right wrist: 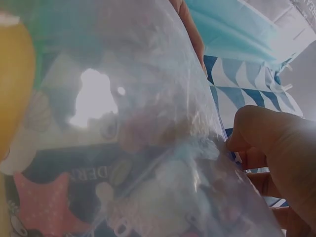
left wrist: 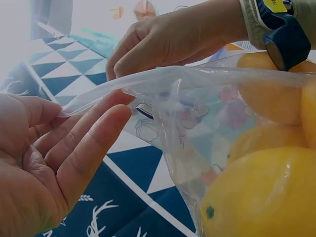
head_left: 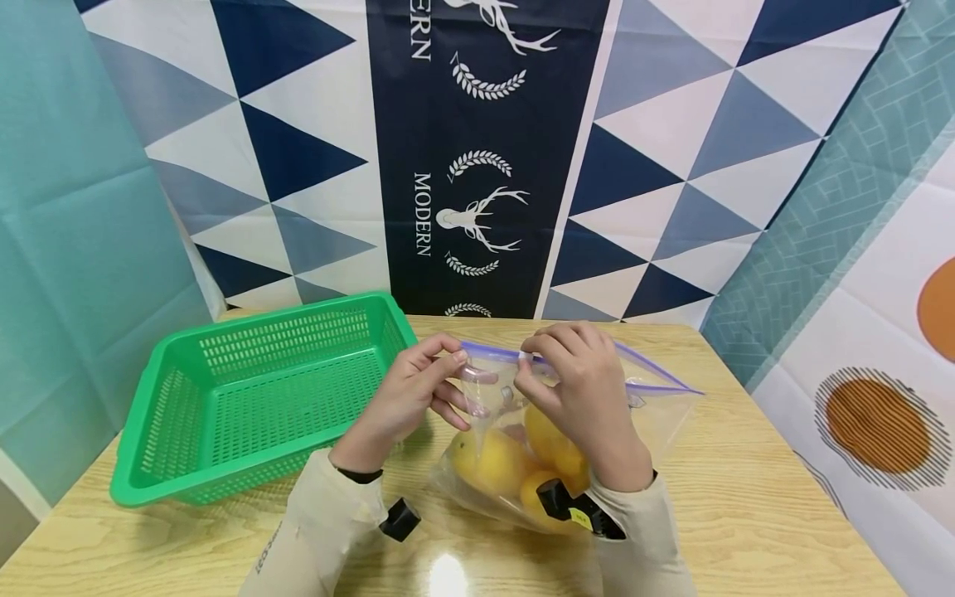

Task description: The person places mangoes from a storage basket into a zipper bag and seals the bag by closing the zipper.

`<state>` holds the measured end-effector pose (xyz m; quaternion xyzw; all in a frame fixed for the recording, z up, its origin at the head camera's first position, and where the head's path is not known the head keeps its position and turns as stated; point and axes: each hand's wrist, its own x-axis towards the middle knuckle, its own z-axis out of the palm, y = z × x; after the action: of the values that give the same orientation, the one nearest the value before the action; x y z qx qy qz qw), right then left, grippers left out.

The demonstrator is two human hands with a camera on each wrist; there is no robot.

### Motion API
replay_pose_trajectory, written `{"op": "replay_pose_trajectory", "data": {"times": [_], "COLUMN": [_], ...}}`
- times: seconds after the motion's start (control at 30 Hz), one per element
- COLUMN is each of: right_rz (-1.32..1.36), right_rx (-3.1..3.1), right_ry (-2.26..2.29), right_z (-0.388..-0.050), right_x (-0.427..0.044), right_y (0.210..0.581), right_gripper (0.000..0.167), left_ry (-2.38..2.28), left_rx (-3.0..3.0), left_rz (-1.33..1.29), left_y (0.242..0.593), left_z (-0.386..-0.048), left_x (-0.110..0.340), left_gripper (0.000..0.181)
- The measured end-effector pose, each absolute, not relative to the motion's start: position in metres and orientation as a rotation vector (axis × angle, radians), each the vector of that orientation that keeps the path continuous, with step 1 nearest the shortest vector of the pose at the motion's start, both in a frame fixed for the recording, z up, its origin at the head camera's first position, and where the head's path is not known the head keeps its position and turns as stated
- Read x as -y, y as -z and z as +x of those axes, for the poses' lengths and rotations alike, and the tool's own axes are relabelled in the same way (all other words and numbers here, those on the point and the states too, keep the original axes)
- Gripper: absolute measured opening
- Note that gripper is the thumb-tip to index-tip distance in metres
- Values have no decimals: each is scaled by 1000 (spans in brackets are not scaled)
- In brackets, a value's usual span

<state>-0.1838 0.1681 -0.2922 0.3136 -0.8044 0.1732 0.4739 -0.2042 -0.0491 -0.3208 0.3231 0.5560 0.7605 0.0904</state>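
Note:
A clear zip bag (head_left: 492, 398) with a purple seal strip and printed sea shapes stands on the table, holding several yellow fruits (head_left: 488, 464) that look like lemons. My left hand (head_left: 410, 385) pinches the left end of the bag's top edge between thumb and forefinger, its other fingers spread beside the plastic. Farther right along the strip, my right hand (head_left: 585, 390) pinches the seal with curled fingers. To the right of that hand the two purple edges stand apart. Close up in the left wrist view, one yellow fruit (left wrist: 261, 192) shows a small green stem spot.
A green plastic basket (head_left: 276, 448) with perforated walls stands left of the bag, with nothing inside. The wooden table (head_left: 746, 497) ends at a patterned cloth backdrop (head_left: 477, 207). Each wrist wears a dark strap with a small black camera (head_left: 400, 520).

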Motion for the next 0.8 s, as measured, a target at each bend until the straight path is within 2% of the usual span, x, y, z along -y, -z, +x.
{"op": "replay_pose_trajectory", "data": {"times": [0.8], "right_rz": [786], "right_rx": [2006], "right_ry": [-451], "right_z": [-186], "right_x": [-181], "right_y": [292], "right_gripper": [8], "left_ry": [-2282], "left_rx": [-1625], "left_rz": [988], "left_y": [321], "left_z": [-209], "left_x": [58], "left_gripper": [13]}}
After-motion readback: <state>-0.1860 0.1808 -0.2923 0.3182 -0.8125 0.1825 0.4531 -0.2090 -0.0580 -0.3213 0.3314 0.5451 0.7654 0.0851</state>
